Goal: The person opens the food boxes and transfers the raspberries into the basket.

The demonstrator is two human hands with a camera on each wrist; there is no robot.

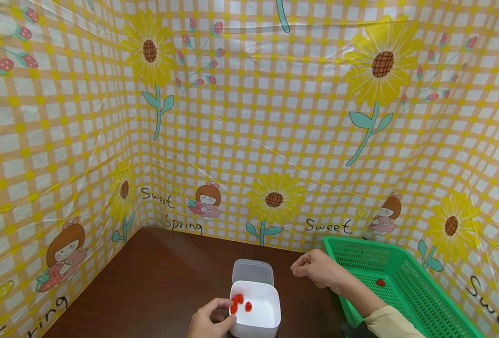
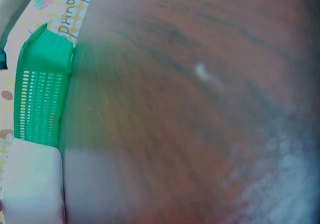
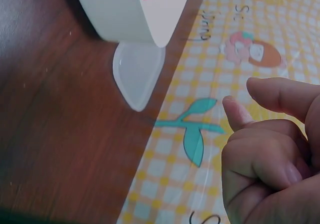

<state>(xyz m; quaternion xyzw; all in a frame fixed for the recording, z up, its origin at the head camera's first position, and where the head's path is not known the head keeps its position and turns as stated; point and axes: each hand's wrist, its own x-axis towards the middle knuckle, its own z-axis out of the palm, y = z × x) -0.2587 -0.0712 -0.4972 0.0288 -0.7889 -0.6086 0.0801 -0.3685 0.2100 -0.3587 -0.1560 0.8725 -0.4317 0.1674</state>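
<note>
A white square container (image 1: 255, 307) stands at the table's front, with several small red berry-like pieces (image 1: 248, 306) inside, mostly along its left wall. My left hand (image 1: 210, 319) grips that left side, thumb and forefinger at the rim. Only a sliver of fingertip shows at the container's edge in the left wrist view. To the right, raised above the table, my right hand (image 1: 317, 270) holds nothing. In the right wrist view its thumb and forefinger point forward with a gap between the tips, the other fingers curled in.
Behind the container lies a clear plastic lid (image 1: 253, 271). A green slotted basket (image 1: 418, 267) stands at the right, under the right forearm, with a red piece (image 1: 381, 282) in it. Checked, flower-printed cloth (image 1: 249, 141) walls the brown table (image 1: 165, 281) at back and sides.
</note>
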